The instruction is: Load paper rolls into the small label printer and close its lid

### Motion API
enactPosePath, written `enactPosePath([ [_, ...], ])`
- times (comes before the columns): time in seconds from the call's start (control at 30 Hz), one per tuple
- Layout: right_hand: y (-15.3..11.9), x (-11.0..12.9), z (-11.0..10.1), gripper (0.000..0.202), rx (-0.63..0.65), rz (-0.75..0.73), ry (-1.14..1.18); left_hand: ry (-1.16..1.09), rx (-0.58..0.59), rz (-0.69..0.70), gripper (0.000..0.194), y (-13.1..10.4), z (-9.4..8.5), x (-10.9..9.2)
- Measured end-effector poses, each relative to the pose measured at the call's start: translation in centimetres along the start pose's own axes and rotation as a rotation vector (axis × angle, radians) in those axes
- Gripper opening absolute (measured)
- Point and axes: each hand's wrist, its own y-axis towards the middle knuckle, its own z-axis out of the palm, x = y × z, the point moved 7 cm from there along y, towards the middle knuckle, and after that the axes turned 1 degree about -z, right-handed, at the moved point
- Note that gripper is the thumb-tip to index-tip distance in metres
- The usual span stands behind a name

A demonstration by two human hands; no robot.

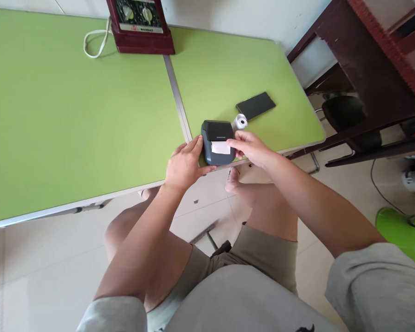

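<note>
A small dark portable label printer (218, 130) sits at the front edge of the green table. White paper (221, 147) sticks out of its slot. My left hand (186, 163) holds the printer's left side, fingers along the side and thumb at its front lower edge. With fingers closed, my right hand (248, 146) pinches the right end of the paper at the printer's right side. A white paper roll (240, 122) lies just behind my right hand, close to the printer. Beyond it a black smartphone (256, 106) lies flat.
A dark red appliance with dials (143, 39) and a white cord (100, 44) stands at the back of the green table (90, 115). A metal seam (176, 92) crosses the tabletop. Dark wooden furniture (356, 60) is on the right, and a green bin (401, 233) stands on the floor.
</note>
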Motion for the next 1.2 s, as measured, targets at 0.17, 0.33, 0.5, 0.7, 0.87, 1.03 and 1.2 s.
enactPosePath([
  [0.17, -0.4, 3.4, -0.8, 0.035, -0.205, -0.14, -0.101, 0.022, 0.011, -0.01, 0.107, 0.2, 0.1, -0.1],
  [0.33, -0.4, 6.4, 0.1, 0.031, -0.116, -0.305, -0.584, 0.021, 0.012, 0.032, 0.107, 0.2, 0.3, -0.2],
  [0.5, -0.2, 8.4, -0.9, 0.021, -0.244, -0.4, -0.8, 0.03, 0.024, 0.027, 0.102, 0.1, 0.2, -0.2],
  [0.7, 0.6, 9.1, -0.2, 0.008, -0.309, -0.562, -0.907, 0.036, 0.044, 0.008, 0.103, 0.2, 0.1, -0.3],
  [0.87, 3.3, 7.2, 1.6, 0.012, -0.113, -0.546, -1.016, 0.042, 0.055, -0.018, 0.104, 0.2, 0.2, -0.2],
  [1.03, 4.7, 7.3, 2.0, 0.014, -0.02, -0.575, -1.105, 0.043, 0.059, -0.026, 0.107, 0.1, 0.1, -0.1],
  [1.2, 4.0, 7.6, 2.4, 0.016, 0.079, -0.518, -1.173, 0.043, 0.044, 0.001, 0.106, 0.1, 0.1, -0.2],
])
